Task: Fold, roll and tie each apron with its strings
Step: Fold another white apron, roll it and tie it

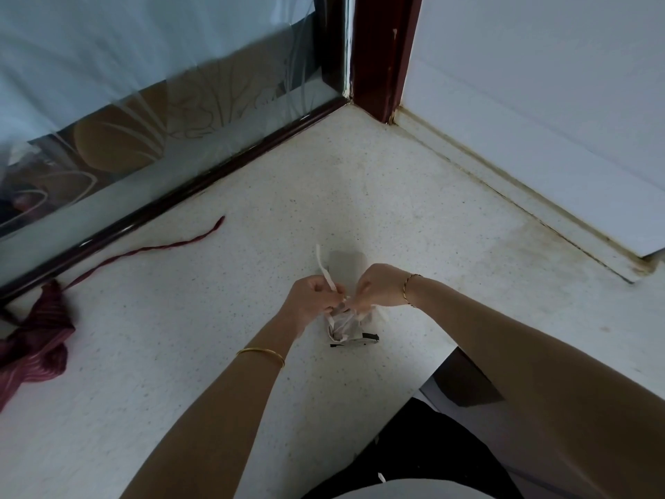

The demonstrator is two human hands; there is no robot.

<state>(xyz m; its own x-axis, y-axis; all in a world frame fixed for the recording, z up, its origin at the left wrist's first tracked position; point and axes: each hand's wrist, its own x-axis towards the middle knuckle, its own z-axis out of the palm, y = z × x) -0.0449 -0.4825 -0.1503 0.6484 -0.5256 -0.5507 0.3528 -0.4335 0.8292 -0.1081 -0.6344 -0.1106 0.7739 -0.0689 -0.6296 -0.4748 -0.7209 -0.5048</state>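
Note:
A rolled pale grey apron [347, 268] lies on the speckled white counter [216, 336], its near end showing white folds with black trim. My left hand [313, 298] pinches a white apron string [324, 268] whose free end sticks up and away. My right hand [378, 288] grips the other string close beside it, right over the roll's near end. Both hands nearly touch each other. The knot area between the fingers is hidden.
A crumpled maroon striped apron [34, 340] lies at the left edge, its long string [151, 248] trailing toward the middle. A glass panel with a dark frame [172, 199] bounds the counter's left side, a white wall the right. The counter's edge drops off at lower right.

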